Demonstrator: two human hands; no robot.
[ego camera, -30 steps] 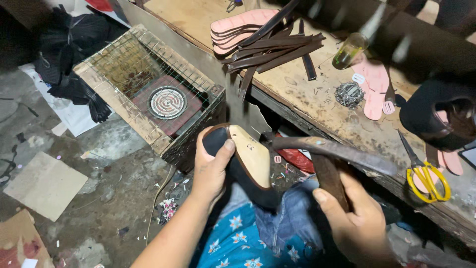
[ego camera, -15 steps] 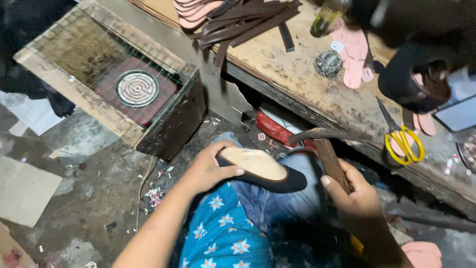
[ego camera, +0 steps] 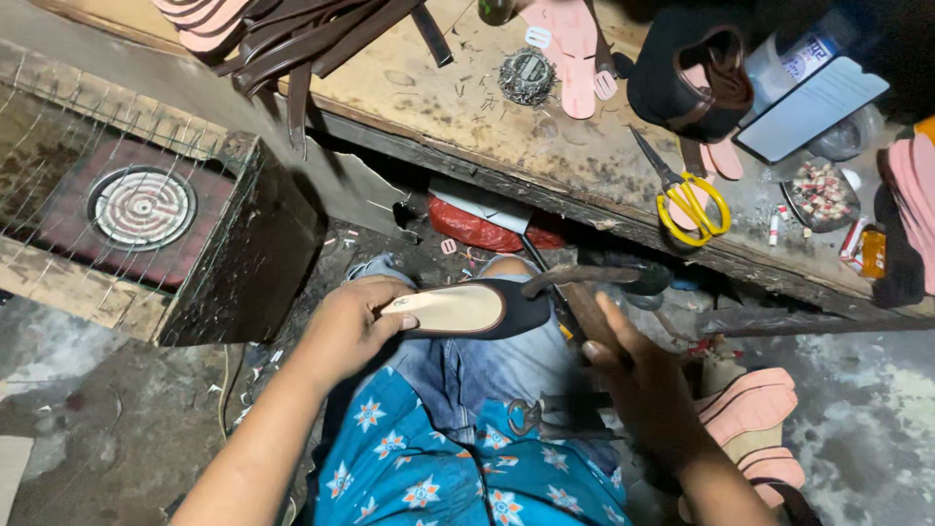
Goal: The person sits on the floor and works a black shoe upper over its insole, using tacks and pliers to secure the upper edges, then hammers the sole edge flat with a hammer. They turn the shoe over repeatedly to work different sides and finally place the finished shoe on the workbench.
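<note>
While a red bag (ego camera: 487,229) lies under the bench (ego camera: 429,93) edge and a small red-and-yellow box (ego camera: 865,248) sits at its far right beside a round tin (ego camera: 820,193), open floor shows only at the lower left and right. Over the lap, the left hand (ego camera: 346,326) pinches the heel end of a black shoe (ego camera: 477,310) with a tan insole, thumb on top. Just right, the right hand (ego camera: 643,385) wraps a blurred hammer (ego camera: 584,292), its grip pressed around the handle.

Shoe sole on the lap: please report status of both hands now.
Left hand grips black-edged sole at its heel. Right hand holds hammer over the toe. Nothing between them.
</note>
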